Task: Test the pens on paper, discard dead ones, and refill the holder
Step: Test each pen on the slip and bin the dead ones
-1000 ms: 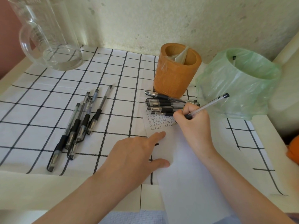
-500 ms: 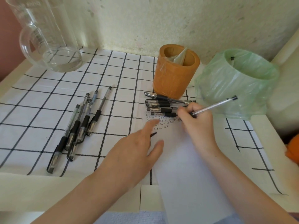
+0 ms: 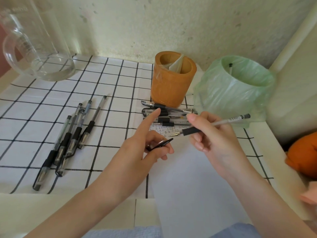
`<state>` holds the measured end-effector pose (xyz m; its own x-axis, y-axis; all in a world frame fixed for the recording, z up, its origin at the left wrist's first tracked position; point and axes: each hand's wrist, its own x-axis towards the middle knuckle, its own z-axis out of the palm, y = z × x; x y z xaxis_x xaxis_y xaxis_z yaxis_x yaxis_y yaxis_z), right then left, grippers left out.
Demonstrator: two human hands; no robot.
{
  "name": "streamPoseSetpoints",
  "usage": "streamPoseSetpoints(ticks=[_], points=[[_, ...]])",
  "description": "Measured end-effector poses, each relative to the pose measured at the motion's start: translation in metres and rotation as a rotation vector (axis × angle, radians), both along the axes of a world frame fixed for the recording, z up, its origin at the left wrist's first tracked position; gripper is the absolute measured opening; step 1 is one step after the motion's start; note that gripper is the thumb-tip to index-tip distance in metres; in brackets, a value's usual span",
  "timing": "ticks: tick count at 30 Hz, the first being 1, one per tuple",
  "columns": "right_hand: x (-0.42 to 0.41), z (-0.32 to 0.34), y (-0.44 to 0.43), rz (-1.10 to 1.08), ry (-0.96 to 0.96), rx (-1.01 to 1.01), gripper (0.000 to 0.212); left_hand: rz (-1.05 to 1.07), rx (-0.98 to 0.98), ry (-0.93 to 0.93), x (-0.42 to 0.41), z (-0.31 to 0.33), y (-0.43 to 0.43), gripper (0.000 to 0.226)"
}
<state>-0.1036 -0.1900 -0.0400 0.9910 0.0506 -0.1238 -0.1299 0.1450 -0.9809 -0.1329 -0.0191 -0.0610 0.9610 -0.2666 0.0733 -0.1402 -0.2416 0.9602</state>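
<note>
Right hand [image 3: 214, 140]: gripped the pen [image 3: 212, 125] by its black sleeve, fingers curled round it. The barrel lay nearly level, tip toward 9 o'clock and clear of the sheet, which I judged a hold for recapping rather than writing.
Left hand [image 3: 147, 146]: pinched the black cap [image 3: 160, 143] between thumb and curled fingers, forefinger straight toward 1 o'clock. The cap sat just short of the pen tip, probably so the two could meet.
Paper [image 3: 192, 177]: lay at 6 o'clock of the holder. Its far end carried rows of small test marks [image 3: 163, 130] just below the tip, so each trial was within easy reach.
Holder [image 3: 173, 83]: orange and upright at 12 o'clock of the hands, with only a bit of clear wrapping inside. No pens showed in it, so refilling looked not yet begun.
Row of pens [image 3: 168, 115]: lay side by side at the holder's foot, at 12 o'clock of the paper. Whether they had passed or were waiting could not be told.
Loose pens [image 3: 68, 140]: were bunched at 9 o'clock on the checked cloth [image 3: 42, 109], well apart from the row, seemingly a separate sort.
Bin [image 3: 223, 100]: green-bagged, at 2 o'clock, with one dark pen end [image 3: 230, 65] showing inside. It was likely kept beside the writing hand for dead ones.
</note>
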Motion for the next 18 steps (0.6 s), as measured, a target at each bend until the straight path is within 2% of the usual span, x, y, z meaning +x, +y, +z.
streamPoseSetpoints(ticks=[8, 10, 12, 15, 16, 18], points=[[-0.0032, -0.0046, 0.0038, 0.055, 0.000, -0.089, 0.040, 0.000, 0.104, -0.055, -0.0026, 0.0040, -0.0025, 0.072], [-0.0044, -0.0056, 0.0066, 0.120, -0.010, -0.131, 0.033, -0.006, 0.136, -0.065, -0.0028, 0.0043, -0.0023, 0.070], [-0.0045, -0.0057, 0.0074, 0.167, -0.025, -0.133, 0.027, 0.001, 0.142, -0.054, -0.0023, 0.0038, -0.0013, 0.061], [-0.0044, -0.0046, 0.0069, 0.184, -0.034, -0.063, 0.016, 0.083, 0.123, 0.027, -0.0011, 0.0080, 0.0030, 0.012], [-0.0044, -0.0050, 0.0063, 0.193, -0.037, -0.036, 0.016, 0.106, 0.134, 0.029, -0.0007, 0.0084, 0.0041, 0.007], [-0.0047, -0.0060, 0.0059, 0.209, -0.045, 0.010, 0.023, 0.103, 0.175, -0.004, -0.0016, 0.0075, 0.0060, 0.024]])
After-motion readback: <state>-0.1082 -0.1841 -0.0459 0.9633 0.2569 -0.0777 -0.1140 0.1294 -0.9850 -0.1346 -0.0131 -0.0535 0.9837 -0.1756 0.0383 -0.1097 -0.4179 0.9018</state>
